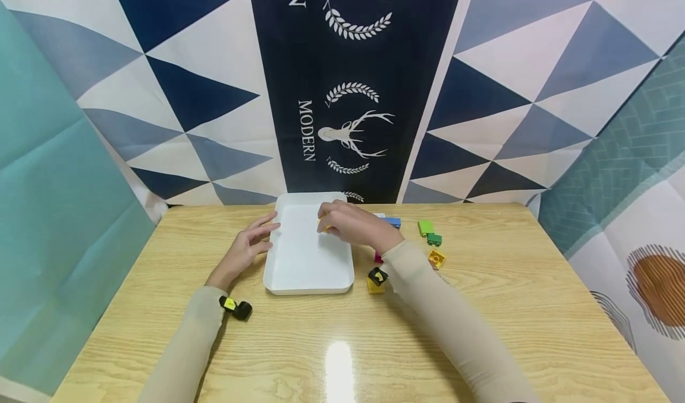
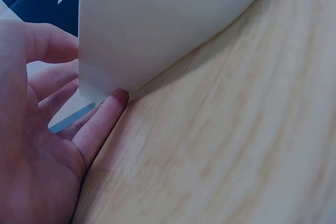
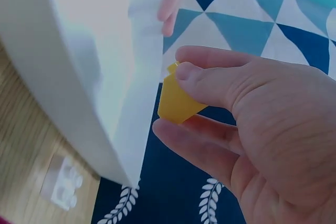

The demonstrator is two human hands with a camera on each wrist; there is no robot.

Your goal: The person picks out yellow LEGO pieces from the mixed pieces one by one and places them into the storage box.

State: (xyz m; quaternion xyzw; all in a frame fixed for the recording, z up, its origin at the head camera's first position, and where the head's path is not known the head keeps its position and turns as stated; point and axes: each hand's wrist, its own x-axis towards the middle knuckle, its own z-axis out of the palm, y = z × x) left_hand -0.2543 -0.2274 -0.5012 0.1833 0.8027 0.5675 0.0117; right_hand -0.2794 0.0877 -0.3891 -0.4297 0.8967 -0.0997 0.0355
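Note:
A white tray (image 1: 305, 266) lies on the wooden table, its long sides running away from me. My left hand (image 1: 247, 249) is at the tray's left side, with fingers extended; in the left wrist view the fingertips touch the outer wall. Over the tray's far right part is my right hand (image 1: 350, 222), thumb and fingers pinching a yellow toy brick (image 3: 178, 100). The right wrist view shows a stud on this brick and one slanted side. In the head view the fingers mostly hide it. No other brick shows inside the tray.
Right of the tray lie loose bricks: a blue one (image 1: 393, 222), a light green one (image 1: 425, 228), a dark green one (image 1: 434, 239), a yellow one (image 1: 436, 258) and, nearer, another yellow one (image 1: 376, 286). A magenta brick (image 1: 378, 258) is partly covered by my right arm. Patterned cloth hangs behind.

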